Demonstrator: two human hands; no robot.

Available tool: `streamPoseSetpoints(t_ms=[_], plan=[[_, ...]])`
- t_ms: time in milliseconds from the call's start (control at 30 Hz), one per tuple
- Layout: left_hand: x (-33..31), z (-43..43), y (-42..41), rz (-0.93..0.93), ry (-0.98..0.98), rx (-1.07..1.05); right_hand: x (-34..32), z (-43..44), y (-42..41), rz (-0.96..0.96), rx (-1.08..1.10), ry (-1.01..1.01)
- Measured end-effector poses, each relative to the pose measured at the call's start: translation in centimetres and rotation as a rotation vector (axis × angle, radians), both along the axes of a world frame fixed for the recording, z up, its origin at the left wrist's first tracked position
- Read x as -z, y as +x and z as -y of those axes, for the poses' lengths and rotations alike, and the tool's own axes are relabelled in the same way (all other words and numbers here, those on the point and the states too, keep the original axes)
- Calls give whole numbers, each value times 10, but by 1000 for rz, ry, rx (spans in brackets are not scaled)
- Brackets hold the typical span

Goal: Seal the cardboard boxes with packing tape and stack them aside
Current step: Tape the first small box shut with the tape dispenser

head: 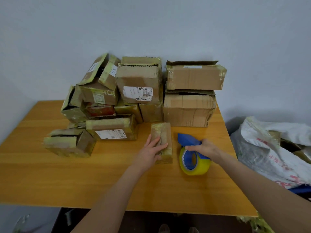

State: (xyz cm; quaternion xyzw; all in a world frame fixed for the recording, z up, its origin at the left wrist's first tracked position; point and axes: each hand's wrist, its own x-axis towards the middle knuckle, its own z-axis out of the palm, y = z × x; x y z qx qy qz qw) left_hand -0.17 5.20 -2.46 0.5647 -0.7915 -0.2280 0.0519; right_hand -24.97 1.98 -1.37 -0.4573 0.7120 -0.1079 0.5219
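On the wooden desk [67,179], we see the left hand [152,152] lying flat, fingers straight, on a small cardboard box [166,137] near the middle. Just right of it, the right hand [204,147] grips the blue tape dispenser [186,139] with its yellow tape roll [200,169]. A pile of cardboard boxes [138,81] stands behind.

Single head-worn wide-angle view, looking forward and down over the wooden table [50,174], close above its near edge, wall [151,22] at 12 o'clock, floor [10,216] at 7 o'clock
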Motion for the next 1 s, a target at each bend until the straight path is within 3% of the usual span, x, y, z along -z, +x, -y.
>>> streamPoseSetpoints(t_ms=[100,167,233,300,367,433,500,567,733,1000], plan=[[-4,-1,2,21,28,16,-7,-1,-1,92,88,2],[-13,1,4,48,45,5,-21,2,-5,85,30,-68],[-25,4,1,-40,-25,-136,-39,7,-12,81,-60,-153],[-39,12,-6,-322,-44,-408,-62,13,-18,93,-147,-211],[-55,21,-13,-673,167,-638,-84,17,-21,104,-245,-247],[-62,28,-14,-935,402,-750,-103,17,-17,100,-363,-271],[-69,29,-13,-1081,541,-769,-115,14,-11,88,-450,-277],[-71,26,-13,-1083,552,-728,-118,13,-5,73,-515,-280],[-71,21,-10,-944,310,-742,-109,14,4,-25,-622,-316],[-61,10,-8,-751,251,-795,-99,8,11,-116,-728,-435]])
